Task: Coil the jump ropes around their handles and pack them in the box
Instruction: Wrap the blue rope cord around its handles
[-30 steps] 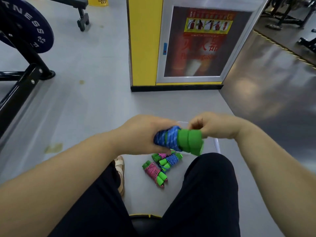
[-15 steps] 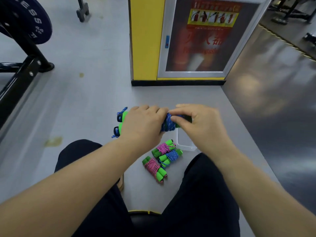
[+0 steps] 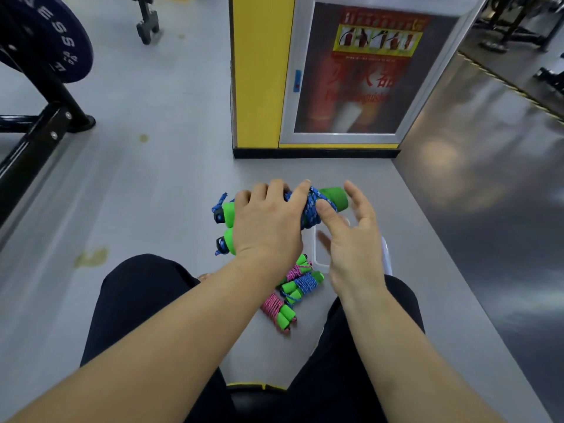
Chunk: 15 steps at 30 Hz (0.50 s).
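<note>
My left hand (image 3: 268, 221) grips a blue jump rope (image 3: 311, 206) coiled around its two green foam handles, held sideways above the floor. My right hand (image 3: 351, 239) hovers just right of the bundle with fingers spread, its thumb touching the blue coils. Below my hands a clear plastic box (image 3: 319, 254) sits on the floor, mostly hidden by them. Left of the box lie three coiled bundles: a pink one (image 3: 297, 268), a blue one (image 3: 300, 283) and another pink one (image 3: 279, 309), all with green handles.
I sit with my black-trousered legs (image 3: 143, 300) either side of the bundles. A yellow pillar with a fire-extinguisher cabinet (image 3: 351, 77) stands ahead. A black weight rack with a blue plate (image 3: 45, 41) is at the left. Grey floor lies around.
The bundle turned from pointing right to lying sideways, and moved slightly forward. My right hand let go of the green handle end and opened beside the coils. The view tilted down.
</note>
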{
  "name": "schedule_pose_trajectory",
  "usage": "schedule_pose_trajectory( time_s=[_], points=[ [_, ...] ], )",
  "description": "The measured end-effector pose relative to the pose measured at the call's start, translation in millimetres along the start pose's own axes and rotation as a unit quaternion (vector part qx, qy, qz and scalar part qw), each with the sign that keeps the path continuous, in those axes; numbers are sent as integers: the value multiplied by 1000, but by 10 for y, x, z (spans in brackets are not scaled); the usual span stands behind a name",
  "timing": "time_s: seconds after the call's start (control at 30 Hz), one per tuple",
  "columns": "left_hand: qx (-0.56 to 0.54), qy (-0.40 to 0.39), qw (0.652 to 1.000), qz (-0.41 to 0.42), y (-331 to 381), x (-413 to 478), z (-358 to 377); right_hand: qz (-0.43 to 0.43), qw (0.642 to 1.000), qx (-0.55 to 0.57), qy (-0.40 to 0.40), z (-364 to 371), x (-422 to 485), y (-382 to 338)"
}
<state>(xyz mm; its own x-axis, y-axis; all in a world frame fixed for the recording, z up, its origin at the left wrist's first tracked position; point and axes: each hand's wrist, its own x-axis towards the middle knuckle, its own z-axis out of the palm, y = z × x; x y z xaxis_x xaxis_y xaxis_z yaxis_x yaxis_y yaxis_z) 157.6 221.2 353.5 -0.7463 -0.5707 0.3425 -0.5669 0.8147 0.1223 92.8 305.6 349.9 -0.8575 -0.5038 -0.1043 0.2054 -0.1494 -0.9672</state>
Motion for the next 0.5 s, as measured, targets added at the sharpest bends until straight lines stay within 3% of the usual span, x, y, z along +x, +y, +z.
schedule_pose_trajectory(
  time_s=[0.1, 0.2, 0.3, 0.37, 0.47, 0.5],
  points=[
    [13, 18, 1000, 2, -15, 2, 26, 133, 977, 146, -78, 40, 7, -32],
    [-17, 74, 997, 19, -2, 14, 76, 80, 980, 154, -95, 51, 32, -27],
    [-158, -81, 984, 17, -13, 57, -46, 14, 987, 88, -132, -63, 145, -46],
    [-310, -178, 934, -23, -104, 126, -191, 20, 978, 86, -191, -159, 210, -89],
    [-547, -290, 780, -93, -211, 183, -334, 41, 958, 74, -275, -227, 241, -157],
    [-577, -296, 754, -102, -219, 171, -323, 42, 958, 55, -278, -231, 233, -168]
  ],
)
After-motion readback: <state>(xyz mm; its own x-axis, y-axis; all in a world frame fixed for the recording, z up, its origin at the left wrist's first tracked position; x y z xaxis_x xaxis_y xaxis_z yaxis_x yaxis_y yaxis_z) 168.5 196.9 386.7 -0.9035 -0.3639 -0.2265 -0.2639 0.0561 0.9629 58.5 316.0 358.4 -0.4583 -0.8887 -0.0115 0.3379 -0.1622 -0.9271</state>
